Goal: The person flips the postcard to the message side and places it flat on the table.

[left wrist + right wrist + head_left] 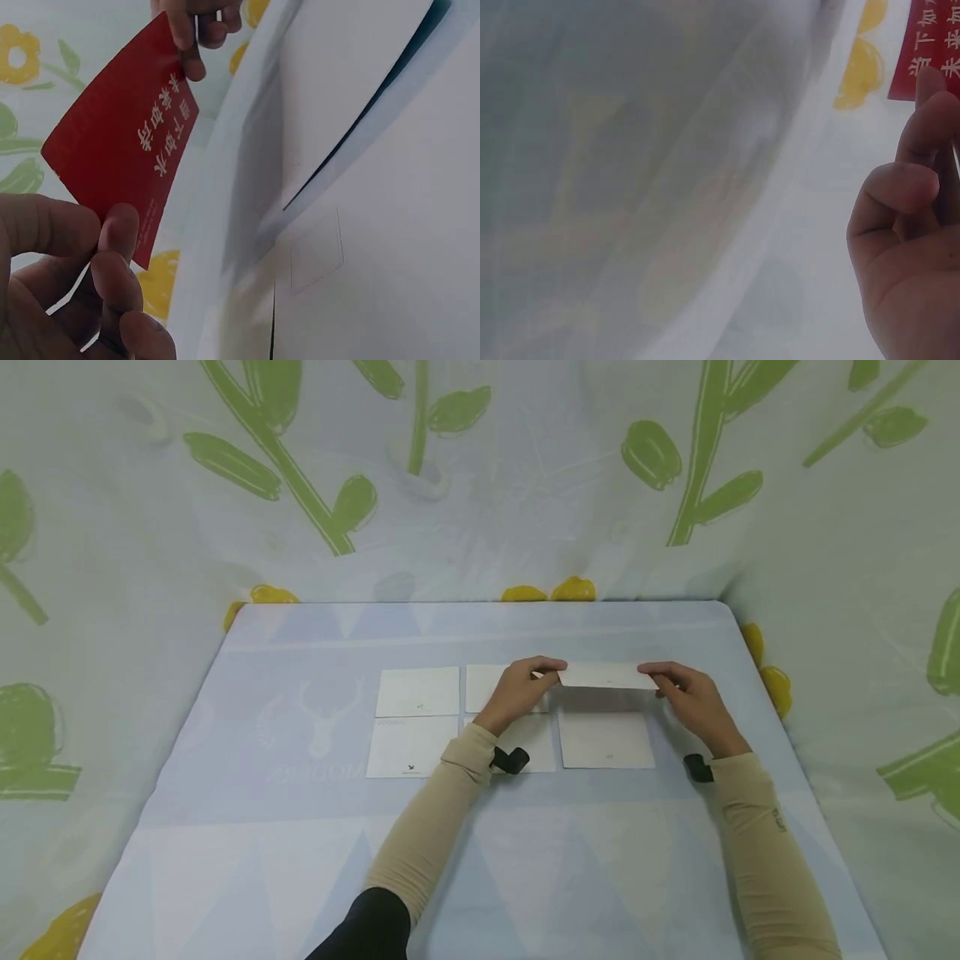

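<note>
Both hands hold up one postcard (606,674), raised and tilted above the far right part of the table. The left hand (517,689) pinches its left edge between thumb and fingers; the right hand (693,700) pinches its right edge. Its white side shows in the head view. Turned the other way, in the left wrist view, the postcard (124,131) is red with pale Chinese characters along one side. Just below it lies a white card (606,739). Beneath the left hand and forearm, another white card (536,743) is partly hidden.
To the left lie two more white cards, an upper one (417,692) and a lower one (411,750), in rows with the others. One white card (483,681) is half covered by the left hand. The table (255,877) has a pale blue patterned cover; leaf-printed curtains (525,510) surround it.
</note>
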### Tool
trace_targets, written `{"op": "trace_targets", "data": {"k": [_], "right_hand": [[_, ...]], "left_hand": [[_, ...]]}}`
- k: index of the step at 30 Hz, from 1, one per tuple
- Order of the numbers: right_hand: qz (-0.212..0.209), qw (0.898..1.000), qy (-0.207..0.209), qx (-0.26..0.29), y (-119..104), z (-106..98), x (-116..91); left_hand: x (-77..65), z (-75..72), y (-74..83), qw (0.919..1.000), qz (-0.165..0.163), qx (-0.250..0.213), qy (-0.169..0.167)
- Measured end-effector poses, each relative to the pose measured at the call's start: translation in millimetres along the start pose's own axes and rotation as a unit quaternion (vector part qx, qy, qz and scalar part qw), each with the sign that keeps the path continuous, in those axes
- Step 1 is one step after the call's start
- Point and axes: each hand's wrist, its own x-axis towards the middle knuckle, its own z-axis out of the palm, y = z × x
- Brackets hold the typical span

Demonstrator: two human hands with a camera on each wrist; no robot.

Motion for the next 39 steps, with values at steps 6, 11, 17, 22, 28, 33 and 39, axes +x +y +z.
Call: {"op": "trace_targets", "data": {"k": [6,11,17,22,28,33,39], "right_hand": [[0.018,1.0,-0.017,0.018,-2.9,-0.5,-1.2],[0.028,0.999,-0.03,0.011,-2.8,0.2,0.2],[0.034,0.998,-0.048,-0.003,1.5,1.9,2.7],[0.027,0.998,-0.056,-0.014,1.9,2.8,1.9],[0.008,0.996,-0.063,-0.055,2.7,2.1,1.3],[-0.001,0.994,-0.055,-0.099,-2.2,3.5,2.4],[-0.01,0.988,-0.046,-0.146,-10.6,4.3,1.2]], "left_hand": [[-0.2,1.2,-2.1,0.9997,-0.001,0.021,0.008],[-1.5,1.7,-3.9,0.9983,0.008,0.058,0.01],[-2.0,2.3,-4.8,0.9917,0.031,0.124,0.014],[-2.0,3.1,-4.3,0.9866,0.039,0.158,0.012],[0.8,4.6,-1.0,0.9725,0.054,0.226,0.008],[4.4,8.2,3.7,0.9431,0.068,0.325,0.014],[4.1,15.3,10.2,0.9221,0.067,0.381,0.022]]}}
